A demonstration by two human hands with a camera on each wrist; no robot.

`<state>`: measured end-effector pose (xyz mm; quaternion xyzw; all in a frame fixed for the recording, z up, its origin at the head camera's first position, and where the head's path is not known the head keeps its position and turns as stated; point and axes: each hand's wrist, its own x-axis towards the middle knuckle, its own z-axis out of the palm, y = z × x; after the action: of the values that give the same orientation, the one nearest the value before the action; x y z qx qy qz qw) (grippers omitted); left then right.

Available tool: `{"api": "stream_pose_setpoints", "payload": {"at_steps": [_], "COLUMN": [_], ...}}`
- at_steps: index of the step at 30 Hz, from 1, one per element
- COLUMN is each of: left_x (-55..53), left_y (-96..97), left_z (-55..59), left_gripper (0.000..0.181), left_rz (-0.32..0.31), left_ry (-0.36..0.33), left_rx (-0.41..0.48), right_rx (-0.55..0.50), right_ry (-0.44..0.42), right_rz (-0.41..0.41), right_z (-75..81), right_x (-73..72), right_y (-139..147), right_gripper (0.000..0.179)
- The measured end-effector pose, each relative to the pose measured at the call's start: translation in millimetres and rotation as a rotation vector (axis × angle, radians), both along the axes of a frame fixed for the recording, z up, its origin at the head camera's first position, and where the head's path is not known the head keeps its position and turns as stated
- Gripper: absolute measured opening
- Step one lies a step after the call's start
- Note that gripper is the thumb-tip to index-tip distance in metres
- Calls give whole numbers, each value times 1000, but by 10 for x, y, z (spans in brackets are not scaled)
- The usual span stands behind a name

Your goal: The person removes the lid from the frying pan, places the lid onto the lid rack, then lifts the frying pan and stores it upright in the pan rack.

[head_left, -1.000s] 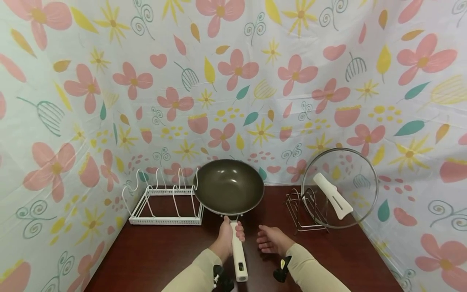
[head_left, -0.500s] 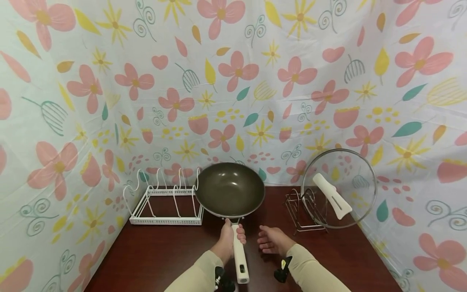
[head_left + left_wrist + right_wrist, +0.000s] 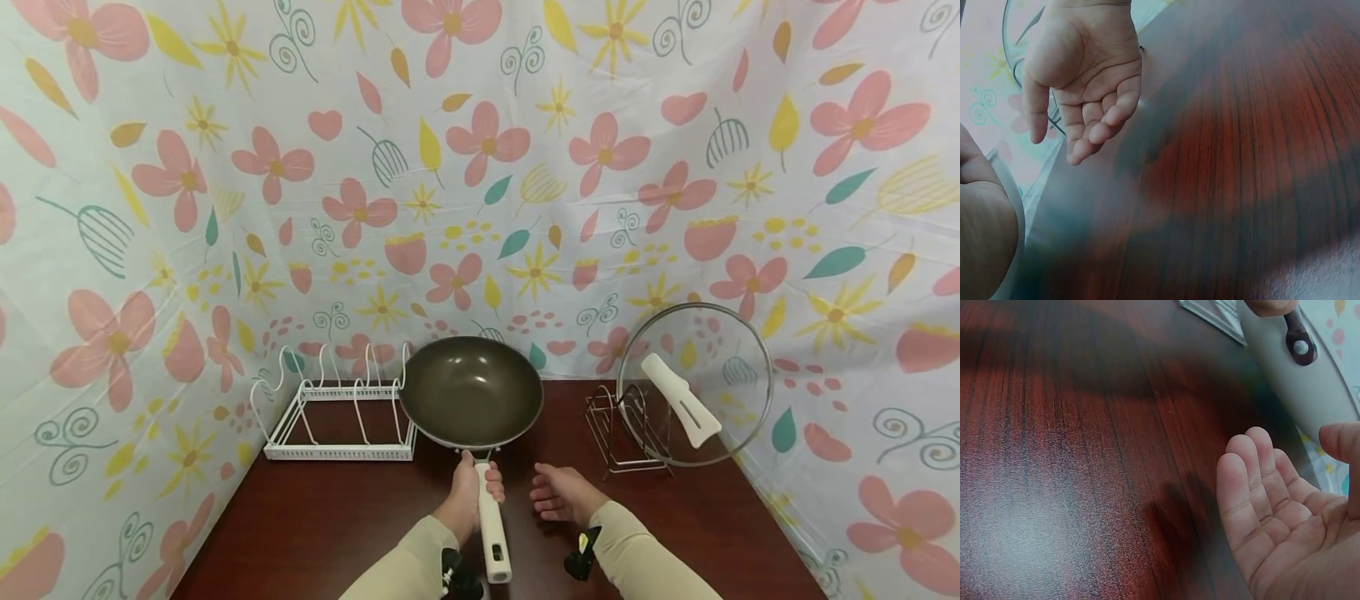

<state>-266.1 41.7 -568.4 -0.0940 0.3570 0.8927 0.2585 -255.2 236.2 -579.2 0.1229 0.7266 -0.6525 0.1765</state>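
Note:
A frying pan (image 3: 472, 396) with a dark inside and pale outside is held above the table, tilted so its inside faces me. My left hand (image 3: 467, 496) grips its cream handle (image 3: 491, 533) close to the pan, fingers curled round it and thumb along the top. The right wrist view shows the pan's pale underside (image 3: 1297, 369) and a bit of the left hand. To the right of the handle my right hand (image 3: 566, 493) is held with relaxed fingers, palm facing the handle, touching nothing. Its open palm also shows in the left wrist view.
A white wire rack (image 3: 341, 452) stands left of the pan, its nearest hoop overlapping the pan's rim in view. On the right, a metal wire stand (image 3: 637, 468) holds a glass lid (image 3: 738, 392) with a cream handle. Flowered cloth (image 3: 480, 208) hangs behind the dark wooden table (image 3: 360, 508).
The pan has come slightly lower, its far rim and the handle's end shifting a little downward in the head view. The left hand keeps its grip; the right hand has hardly moved.

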Motion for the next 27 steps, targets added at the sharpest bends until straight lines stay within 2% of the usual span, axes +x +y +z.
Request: {"api": "stream_pose_setpoints", "payload": {"at_steps": [11, 16, 23, 27], "left_x": [35, 56, 57, 56], "left_y": [21, 57, 141, 170], "left_z": [-48, -67, 35, 68], "left_gripper": [68, 67, 66, 66], "left_rz": [-19, -52, -66, -70], "left_ry": [-6, 7, 35, 42], "left_rx": [1, -61, -51, -78], "right_rx": [-6, -7, -10, -6], "right_ry": [-2, -3, 26, 25], "right_rz": [-18, -13, -25, -43], "right_z": [3, 18, 26, 34], "right_x": [36, 53, 88, 111], "right_y": [7, 18, 77, 116], "right_gripper": [56, 56, 57, 56]}}
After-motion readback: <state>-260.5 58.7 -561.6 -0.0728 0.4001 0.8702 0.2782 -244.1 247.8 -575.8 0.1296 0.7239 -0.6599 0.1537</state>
